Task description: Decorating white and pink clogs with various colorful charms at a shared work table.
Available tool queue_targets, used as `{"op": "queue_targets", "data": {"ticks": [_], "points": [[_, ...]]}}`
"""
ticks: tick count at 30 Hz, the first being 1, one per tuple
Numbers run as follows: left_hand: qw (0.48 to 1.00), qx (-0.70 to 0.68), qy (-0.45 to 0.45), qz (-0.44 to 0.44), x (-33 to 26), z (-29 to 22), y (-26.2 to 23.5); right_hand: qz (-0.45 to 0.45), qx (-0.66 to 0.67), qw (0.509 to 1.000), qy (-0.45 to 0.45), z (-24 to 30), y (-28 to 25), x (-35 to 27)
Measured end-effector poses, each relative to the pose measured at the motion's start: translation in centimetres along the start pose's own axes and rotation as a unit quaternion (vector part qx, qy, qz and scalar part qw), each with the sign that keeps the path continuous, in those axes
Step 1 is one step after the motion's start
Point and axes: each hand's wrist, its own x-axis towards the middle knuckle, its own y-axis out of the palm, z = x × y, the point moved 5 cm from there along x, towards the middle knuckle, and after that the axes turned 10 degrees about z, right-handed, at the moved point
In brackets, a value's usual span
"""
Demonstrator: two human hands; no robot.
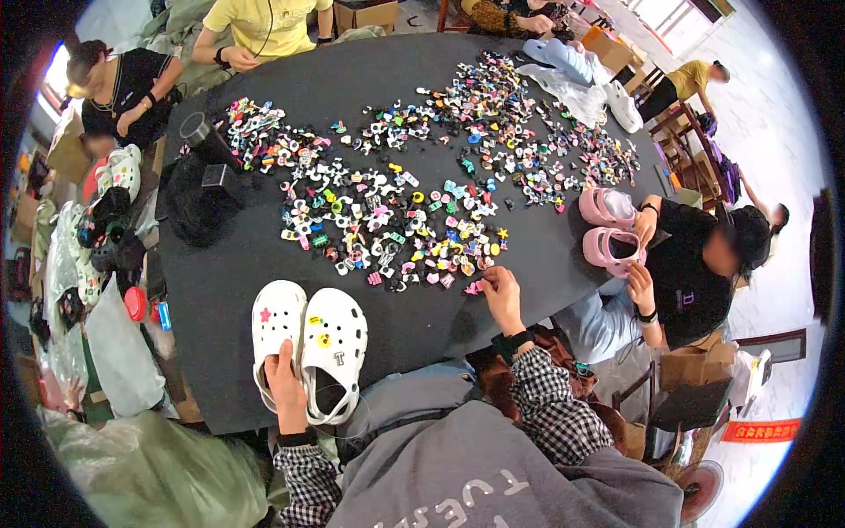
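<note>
At the near edge of the bench, the left hand, some fingertips hidden, clasps the left white clog, while the right hand, fingers nearly together, meets a pink charm, whether gripped I cannot tell.

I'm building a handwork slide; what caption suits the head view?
Left hand on one of two white clogs, right hand at the near edge of colourful charms spread over a dark table.

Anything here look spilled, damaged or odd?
Nothing looks damaged, but the decoration is uneven: the left white clog shows one pink star, the right white clog several charms. Loose charms also lie scattered, uncontained, across the dark table.
</note>
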Motion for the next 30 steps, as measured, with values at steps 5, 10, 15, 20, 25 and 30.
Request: {"op": "queue_targets", "data": {"ticks": [5, 10, 15, 20, 25, 30], "points": [[0.994, -0.105, -0.024, -0.011, 0.4, 0.6, -0.2, 0.018, -0.015, 1.0, -0.021, 1.5, 0.3, -0.5], [0.992, -0.127, -0.017, 0.0, 0.5, 0.7, -0.1, 0.069, -0.018, 0.997, -0.031, 1.5, 0.6, -0.7], [0.989, -0.145, -0.024, -0.003, 0.3, 0.6, 0.1, 0.075, -0.009, 0.996, -0.042, 1.2, 0.7, -0.4], [0.989, -0.149, -0.01, 0.003, 0.2, 0.4, 0.0, 0.087, -0.005, 0.996, -0.024, 1.3, 0.8, -0.4], [0.989, -0.15, -0.015, 0.003, 0.1, 0.3, 0.3, 0.062, 0.033, 0.998, -0.002, 0.5, 0.9, -0.1], [0.988, -0.149, -0.023, -0.011, 0.0, 0.2, 0.1, 0.031, 0.035, 0.998, 0.031, 1.2, 1.0, 0.1]]}}
